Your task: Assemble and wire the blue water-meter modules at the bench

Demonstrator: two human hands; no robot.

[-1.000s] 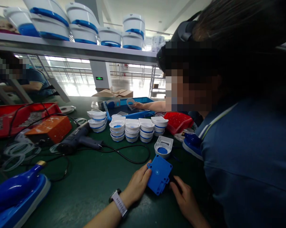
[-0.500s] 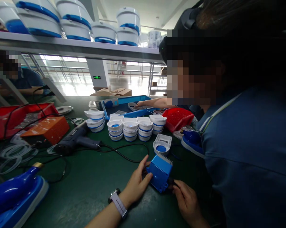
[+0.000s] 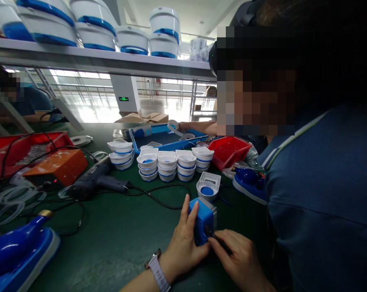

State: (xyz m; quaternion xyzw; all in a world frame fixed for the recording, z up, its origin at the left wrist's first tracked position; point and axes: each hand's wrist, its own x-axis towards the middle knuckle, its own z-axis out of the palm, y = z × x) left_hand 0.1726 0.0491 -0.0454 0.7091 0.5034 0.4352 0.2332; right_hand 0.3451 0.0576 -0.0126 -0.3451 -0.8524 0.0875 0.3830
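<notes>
- A small blue box (image 3: pixel 201 214) is held at lower centre of the frame, tilted; its upper face is lit bright blue, its lower part is shaded darker, and its right edge is lined by a clear, greyish plastic layer.
- The box is gripped by the left hand (image 3: pixel 183 245): two fingers are stretched along its left side, and the thumb is set near its lower edge.
- A black cord (image 3: pixel 222 243) is pinched between thumb and fingers of the right hand (image 3: pixel 240 257), just at the box's shaded face; whether it is fixed there cannot be told.
- Just beyond the box's top edge, a white housing (image 3: pixel 208 185) with a blue disc is seen.
- Left of the hands, a broad stretch of green tabletop (image 3: pixel 110 235) is shown, bounded at lower left by a blue device (image 3: pixel 19 251) and above by a black cable (image 3: pixel 159 198).
- On the right, room is narrowed by a co-worker's blue sleeve (image 3: pixel 317 194).
</notes>
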